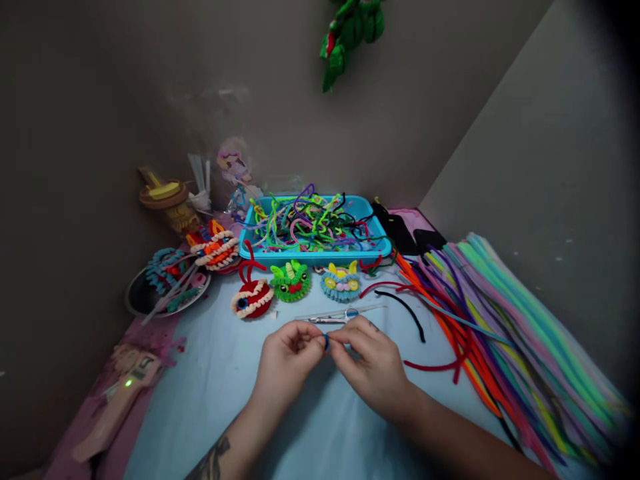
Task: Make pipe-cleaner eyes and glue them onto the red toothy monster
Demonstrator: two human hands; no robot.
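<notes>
My left hand (pixel 293 353) and my right hand (pixel 367 360) meet over the middle of the table, both with fingers pinched together. Between the fingertips is a small dark blue piece (pixel 327 342), perhaps coiled pipe cleaner; most of it is hidden. Just beyond the fingers lie silver scissors (pixel 337 315). Behind those sit three fuzzy pipe-cleaner heads: a red one (pixel 253 299) with a cream-edged mouth and one blue eye, a green one (pixel 291 281) with horns, and a light blue one (pixel 341 283) with yellow ears.
A blue tray (pixel 315 255) of tangled pipe-cleaner scraps stands at the back. Bundled long pipe cleaners (pixel 520 333) cover the right side. A black pipe cleaner (pixel 407 308) lies near my right hand. At left are a metal bowl (pixel 137 300), an orange figure (pixel 217 248) and a glue gun (pixel 117 410).
</notes>
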